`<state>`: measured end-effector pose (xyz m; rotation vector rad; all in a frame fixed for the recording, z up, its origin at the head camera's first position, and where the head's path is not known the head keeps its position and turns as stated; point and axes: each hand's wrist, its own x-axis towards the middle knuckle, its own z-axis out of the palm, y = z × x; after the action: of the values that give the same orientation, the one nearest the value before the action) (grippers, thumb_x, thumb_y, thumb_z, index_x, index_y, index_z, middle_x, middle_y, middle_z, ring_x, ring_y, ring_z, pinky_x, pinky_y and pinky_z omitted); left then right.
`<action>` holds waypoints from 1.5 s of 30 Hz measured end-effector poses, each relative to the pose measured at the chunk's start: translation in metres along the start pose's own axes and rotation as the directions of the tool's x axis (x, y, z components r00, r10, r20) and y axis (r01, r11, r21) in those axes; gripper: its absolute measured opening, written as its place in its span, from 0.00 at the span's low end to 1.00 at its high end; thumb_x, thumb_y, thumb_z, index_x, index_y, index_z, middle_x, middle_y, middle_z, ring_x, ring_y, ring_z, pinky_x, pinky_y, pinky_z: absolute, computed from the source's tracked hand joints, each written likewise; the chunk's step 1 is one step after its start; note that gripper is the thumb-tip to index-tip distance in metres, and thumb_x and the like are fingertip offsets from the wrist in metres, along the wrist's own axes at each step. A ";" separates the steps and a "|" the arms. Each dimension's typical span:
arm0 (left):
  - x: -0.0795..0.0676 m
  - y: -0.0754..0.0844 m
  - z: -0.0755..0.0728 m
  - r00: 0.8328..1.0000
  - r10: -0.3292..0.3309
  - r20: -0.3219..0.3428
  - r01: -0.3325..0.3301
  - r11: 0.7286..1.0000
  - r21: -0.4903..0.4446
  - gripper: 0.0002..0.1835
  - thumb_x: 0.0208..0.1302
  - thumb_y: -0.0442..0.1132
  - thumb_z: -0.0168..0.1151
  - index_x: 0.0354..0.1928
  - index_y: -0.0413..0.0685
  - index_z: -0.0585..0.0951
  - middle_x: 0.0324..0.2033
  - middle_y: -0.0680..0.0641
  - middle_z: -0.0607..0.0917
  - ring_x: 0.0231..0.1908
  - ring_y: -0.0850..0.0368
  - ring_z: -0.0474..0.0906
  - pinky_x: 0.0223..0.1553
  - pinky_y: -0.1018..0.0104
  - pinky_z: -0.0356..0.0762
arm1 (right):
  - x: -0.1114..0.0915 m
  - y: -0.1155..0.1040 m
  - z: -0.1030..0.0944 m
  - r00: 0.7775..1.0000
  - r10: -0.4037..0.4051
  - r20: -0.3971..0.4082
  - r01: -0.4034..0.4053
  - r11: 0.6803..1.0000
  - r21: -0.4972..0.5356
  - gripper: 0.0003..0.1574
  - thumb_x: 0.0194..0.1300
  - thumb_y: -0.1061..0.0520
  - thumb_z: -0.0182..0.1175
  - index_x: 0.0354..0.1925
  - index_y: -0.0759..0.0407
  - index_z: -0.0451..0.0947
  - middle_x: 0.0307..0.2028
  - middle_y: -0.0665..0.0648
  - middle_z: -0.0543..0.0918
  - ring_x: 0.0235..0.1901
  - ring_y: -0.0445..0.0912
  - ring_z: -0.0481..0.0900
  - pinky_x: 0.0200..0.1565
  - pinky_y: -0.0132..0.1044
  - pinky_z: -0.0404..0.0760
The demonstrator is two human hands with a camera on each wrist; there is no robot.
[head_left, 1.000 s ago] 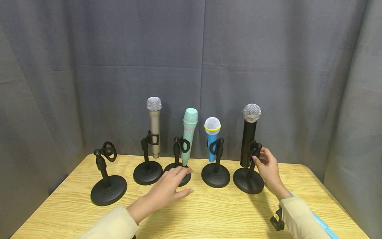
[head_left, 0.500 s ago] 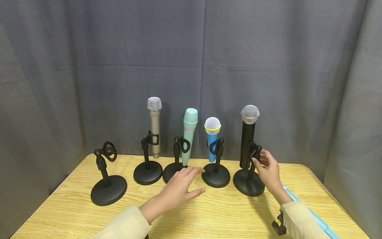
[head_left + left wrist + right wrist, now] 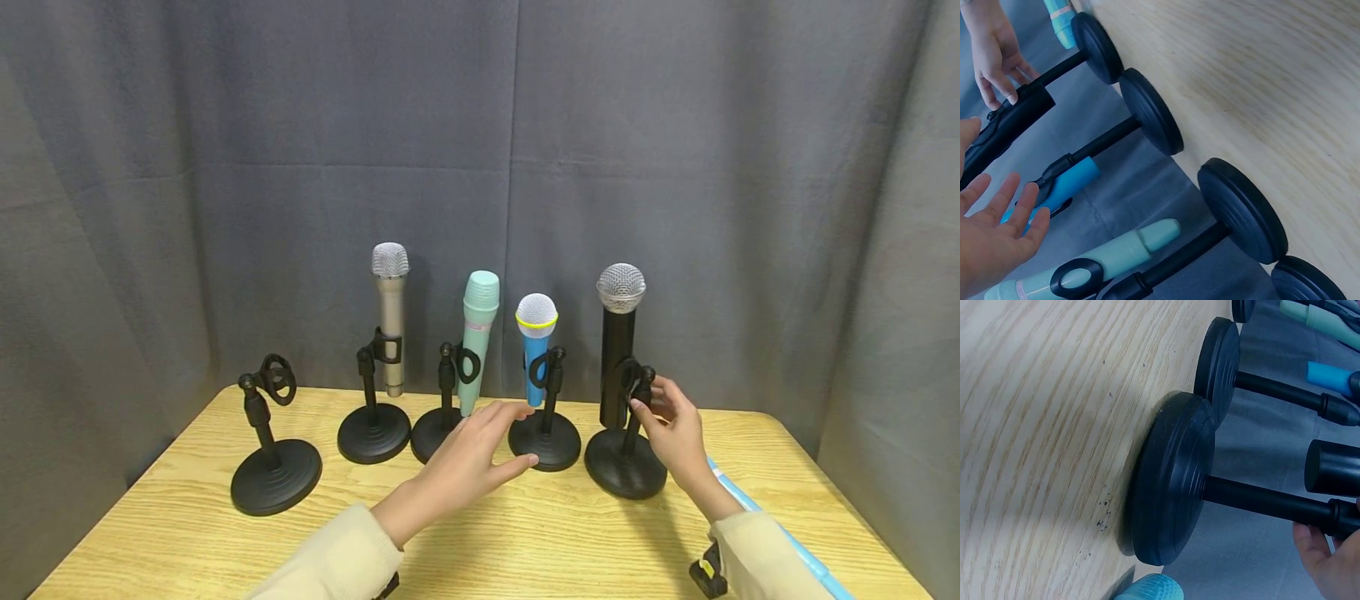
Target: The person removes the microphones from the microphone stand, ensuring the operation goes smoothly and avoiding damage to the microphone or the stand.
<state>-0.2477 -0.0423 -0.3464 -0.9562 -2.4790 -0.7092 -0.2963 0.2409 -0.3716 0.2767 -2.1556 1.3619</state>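
My right hand (image 3: 678, 433) grips the upper pole of the rightmost black desk stand (image 3: 626, 467), thumb in front and fingers behind. A black microphone (image 3: 617, 350) with a silver mesh head stands nearly upright in that stand's clip. My left hand (image 3: 465, 462) is held with fingers extended, thumb apart, in front of the stands with the teal microphone (image 3: 477, 333) and the blue microphone (image 3: 536, 346). Nothing is in its grasp. In the left wrist view the left fingers (image 3: 1022, 212) overlap the blue microphone; whether they touch it cannot be told.
Further left, a silver microphone (image 3: 392, 312) sits in another stand. At the far left a black stand (image 3: 273, 477) has a bare clip. A light-blue microphone (image 3: 1150, 589) lies on the wooden table at the right, partly hidden by the right forearm. Grey curtains (image 3: 480, 100) surround the table.
My left hand has moved right, from before the teal microphone's stand toward the blue one. The black microphone has tipped slightly left, more upright, and its stand has shifted slightly nearer with my right hand.
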 end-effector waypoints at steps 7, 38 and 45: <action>0.010 0.006 -0.003 0.999 0.032 -0.040 -0.032 0.999 -0.010 0.27 0.59 0.53 0.59 0.59 0.53 0.67 0.50 0.54 0.76 0.52 0.59 0.73 0.51 0.62 0.73 | -0.007 -0.010 0.000 1.000 -0.002 0.025 0.003 1.000 -0.026 0.19 0.60 0.66 0.58 0.50 0.67 0.70 0.41 0.68 0.79 0.31 0.26 0.75 0.31 0.18 0.75; 0.062 0.021 -0.022 0.988 -0.019 -0.152 -0.024 0.962 -0.273 0.27 0.57 0.44 0.63 0.56 0.44 0.67 0.47 0.44 0.79 0.44 0.53 0.79 0.46 0.67 0.77 | -0.029 -0.039 0.011 0.983 -0.139 0.123 0.141 0.990 -0.011 0.19 0.57 0.67 0.61 0.48 0.62 0.73 0.38 0.64 0.81 0.32 0.30 0.78 0.31 0.23 0.78; 0.068 0.020 -0.027 0.987 -0.025 -0.159 -0.032 0.937 -0.349 0.28 0.56 0.42 0.64 0.57 0.43 0.66 0.47 0.43 0.78 0.43 0.51 0.80 0.45 0.66 0.77 | -0.033 -0.044 0.013 0.976 -0.163 0.146 0.166 0.986 -0.008 0.21 0.56 0.67 0.62 0.49 0.62 0.73 0.38 0.62 0.81 0.32 0.32 0.79 0.30 0.25 0.79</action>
<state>-0.2764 -0.0110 -0.2830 -0.9782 -2.2504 -1.2078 -0.2537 0.2052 -0.3604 0.5495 -2.2070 1.2598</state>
